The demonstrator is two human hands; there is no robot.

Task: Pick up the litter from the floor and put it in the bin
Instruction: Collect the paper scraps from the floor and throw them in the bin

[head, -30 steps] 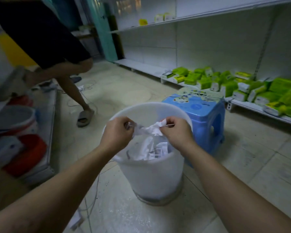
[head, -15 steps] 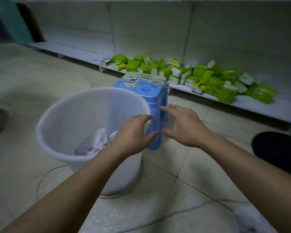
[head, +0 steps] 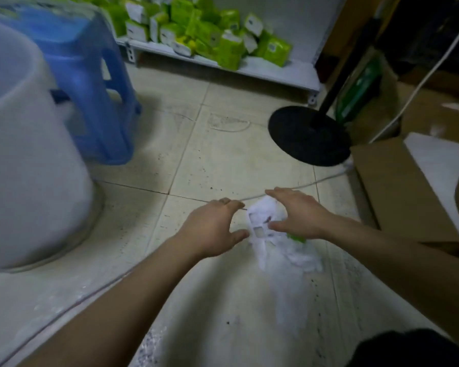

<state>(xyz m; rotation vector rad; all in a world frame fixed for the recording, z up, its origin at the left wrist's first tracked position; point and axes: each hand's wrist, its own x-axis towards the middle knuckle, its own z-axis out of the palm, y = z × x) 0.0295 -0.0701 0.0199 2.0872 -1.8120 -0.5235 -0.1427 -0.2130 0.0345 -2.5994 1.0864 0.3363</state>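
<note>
Head view is showing a white pile of litter (head: 273,234) lying on the floor (head: 223,160), near the middle. The left hand (head: 212,231) and right hand (head: 300,215) are hovering on each side of it, fingers spread wide, the grip holding nothing yet. This pile is waiting to be picked up. The white bin (head: 29,154) is standing to the left, beside a blue stool (head: 90,83).
</note>
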